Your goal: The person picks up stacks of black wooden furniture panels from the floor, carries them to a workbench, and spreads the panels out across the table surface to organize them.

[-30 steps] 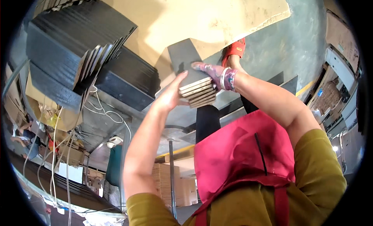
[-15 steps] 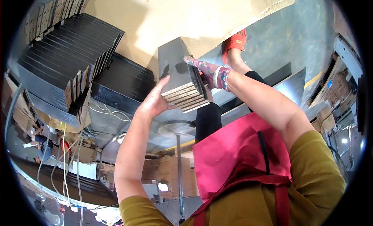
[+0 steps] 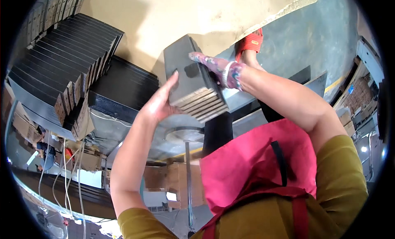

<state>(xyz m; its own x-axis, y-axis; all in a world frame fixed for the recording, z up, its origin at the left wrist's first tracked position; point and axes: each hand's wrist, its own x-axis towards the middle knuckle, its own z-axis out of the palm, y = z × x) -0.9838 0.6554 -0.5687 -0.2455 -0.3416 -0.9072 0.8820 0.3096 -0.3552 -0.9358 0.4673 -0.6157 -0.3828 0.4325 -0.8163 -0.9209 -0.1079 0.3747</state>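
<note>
Grey-black board bundle (image 3: 193,80): I see it lifted above the stacked boards (image 3: 70,70), my left hand (image 3: 158,105) flat against its side, right hand (image 3: 218,68) clasped over the top, squeezing so the sheets stay aligned.

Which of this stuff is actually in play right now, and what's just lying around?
In play: stack of grey boards, held between left hand and gloved right hand; rows of black boards.

Lying around: cardboard boxes, cables, red sandal.

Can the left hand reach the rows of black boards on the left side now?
Probably not at once: the left hand is pressed against the stack of grey boards, helping hold it. Nothing blocks the way to the black boards.
</note>
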